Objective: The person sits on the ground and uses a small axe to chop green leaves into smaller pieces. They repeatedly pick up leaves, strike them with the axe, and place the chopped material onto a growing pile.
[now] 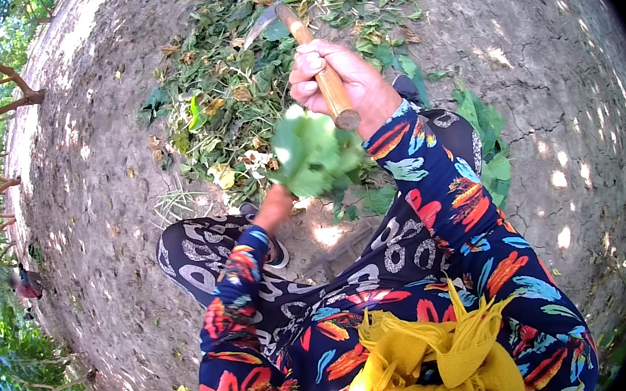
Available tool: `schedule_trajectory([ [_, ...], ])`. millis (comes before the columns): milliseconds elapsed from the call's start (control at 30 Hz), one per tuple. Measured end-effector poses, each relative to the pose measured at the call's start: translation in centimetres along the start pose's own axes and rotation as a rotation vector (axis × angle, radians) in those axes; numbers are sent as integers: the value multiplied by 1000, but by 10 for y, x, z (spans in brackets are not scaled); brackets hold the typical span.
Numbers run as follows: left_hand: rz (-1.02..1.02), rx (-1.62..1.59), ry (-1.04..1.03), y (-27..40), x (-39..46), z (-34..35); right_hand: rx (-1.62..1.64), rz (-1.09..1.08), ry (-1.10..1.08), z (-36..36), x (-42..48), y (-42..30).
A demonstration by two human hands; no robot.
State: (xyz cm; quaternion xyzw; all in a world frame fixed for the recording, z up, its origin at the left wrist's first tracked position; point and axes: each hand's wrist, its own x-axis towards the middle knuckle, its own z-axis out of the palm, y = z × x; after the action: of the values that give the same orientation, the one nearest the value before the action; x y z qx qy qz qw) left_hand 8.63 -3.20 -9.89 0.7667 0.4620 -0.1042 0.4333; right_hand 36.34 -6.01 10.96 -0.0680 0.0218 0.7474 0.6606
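My right hand (333,75) is closed round the wooden handle of a sickle (340,98), whose curved metal blade points up and to the left above a heap of leaves. Below it, my left hand (277,203) is at a bunch of broad green leaves (313,151); the leaves and motion blur hide its fingers. The heap of cut and wilting leaves (221,72) lies on the ground beyond both hands, green mixed with yellow and brown. Several thin pale stalks (176,205) lie in a small pile left of the heap.
Larger green leaves (488,144) lie beside my right knee. A flat dark slatted object (344,256) is on the ground between my legs. Cracked bare soil (521,76) surrounds the heap. Trees with brown branches (14,103) line the left edge, where another person (29,284) is far off.
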Motion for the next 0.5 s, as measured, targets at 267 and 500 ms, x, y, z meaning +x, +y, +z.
schedule_trajectory([
  [267,-41,-808,484,50,-4,-147,-10,-50,5,-4,-1,-6],
  [500,204,894,53,2,-31,-90,-33,8,73,-6,1,0],
])
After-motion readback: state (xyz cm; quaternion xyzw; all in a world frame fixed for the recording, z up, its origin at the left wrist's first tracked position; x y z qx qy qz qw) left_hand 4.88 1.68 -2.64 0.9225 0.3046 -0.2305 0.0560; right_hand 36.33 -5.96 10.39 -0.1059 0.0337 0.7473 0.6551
